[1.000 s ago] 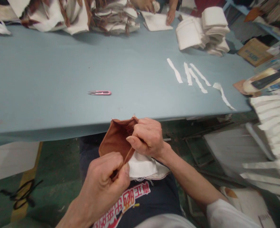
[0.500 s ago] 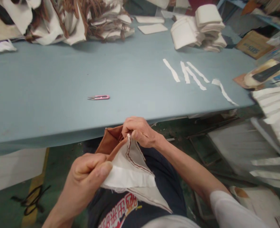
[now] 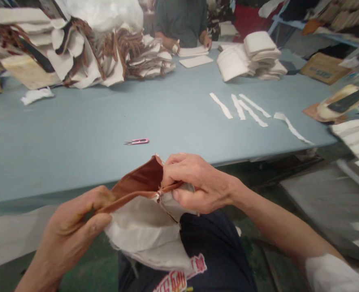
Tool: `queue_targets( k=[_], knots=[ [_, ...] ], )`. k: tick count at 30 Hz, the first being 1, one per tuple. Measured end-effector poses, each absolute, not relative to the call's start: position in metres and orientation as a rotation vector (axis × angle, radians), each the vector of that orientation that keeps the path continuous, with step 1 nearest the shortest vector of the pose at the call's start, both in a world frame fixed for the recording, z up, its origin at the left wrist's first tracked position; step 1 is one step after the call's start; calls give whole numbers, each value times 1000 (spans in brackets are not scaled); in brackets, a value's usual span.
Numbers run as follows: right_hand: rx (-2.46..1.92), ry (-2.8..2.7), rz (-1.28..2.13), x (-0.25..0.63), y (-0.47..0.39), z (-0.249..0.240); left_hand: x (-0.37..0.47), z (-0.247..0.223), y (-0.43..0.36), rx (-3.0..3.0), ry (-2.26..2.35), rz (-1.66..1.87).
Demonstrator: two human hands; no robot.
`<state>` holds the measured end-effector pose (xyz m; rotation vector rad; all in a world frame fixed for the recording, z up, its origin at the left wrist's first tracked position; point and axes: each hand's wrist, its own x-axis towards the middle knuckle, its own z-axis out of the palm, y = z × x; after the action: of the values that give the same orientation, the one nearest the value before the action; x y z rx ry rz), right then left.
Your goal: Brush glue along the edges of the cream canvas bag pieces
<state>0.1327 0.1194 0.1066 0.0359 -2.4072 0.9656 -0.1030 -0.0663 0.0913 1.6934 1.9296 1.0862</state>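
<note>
Between my two hands, over my lap, hangs a sewn fabric piece [image 3: 143, 227], brown on one face and off-white on the other, with a seam where white threads show. My left hand [image 3: 72, 227] pinches its brown folded edge at the left, thumb on the off-white side. My right hand [image 3: 200, 182] is closed on the same edge just right of the seam, fingers over the brown side. The piece gapes between the hands, showing its brown inside. Pink thread snips [image 3: 138, 141] lie on the blue-green table [image 3: 85, 138] beyond the fabric, touched by neither hand.
Several white strips [image 3: 220, 105] lie at the table's right. Behind them stands a stack of off-white pieces [image 3: 260, 52]. Heaped brown and white pieces [image 3: 112, 56] fill the back left. A person [image 3: 181, 24] stands across the table. An iron [image 3: 344, 101] sits at the right edge.
My hands have moved apart, stretching the fabric edge and opening it wider. My right hand has shifted right of the seam. The view has tilted up, bringing the person across the table into sight.
</note>
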Motion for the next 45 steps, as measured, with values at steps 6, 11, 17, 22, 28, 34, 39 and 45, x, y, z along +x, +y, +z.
queue_targets(
  k=[6,11,17,22,28,34,39,45],
  knots=[
    [58,-2452,1319,128,147,139,-97,116,-26,1817,1851,1108],
    [24,-2504,1543,121,148,138,-75,132,1,2098,1531,981],
    [-15,-2468,1588,123,148,125,-61,133,10,2026,1491,916],
    [-22,-2502,1373,120,146,112,-58,133,5,1995,1433,827],
    [7,-2514,1124,115,139,102,-62,129,3,1954,1443,790],
    [44,-2358,988,118,129,90,-67,124,0,1887,1493,793],
    [-36,-2288,852,116,116,90,-64,124,-6,1899,1517,853],
    [-110,-2253,713,113,104,93,-59,124,-14,1919,1658,923]
  ],
)
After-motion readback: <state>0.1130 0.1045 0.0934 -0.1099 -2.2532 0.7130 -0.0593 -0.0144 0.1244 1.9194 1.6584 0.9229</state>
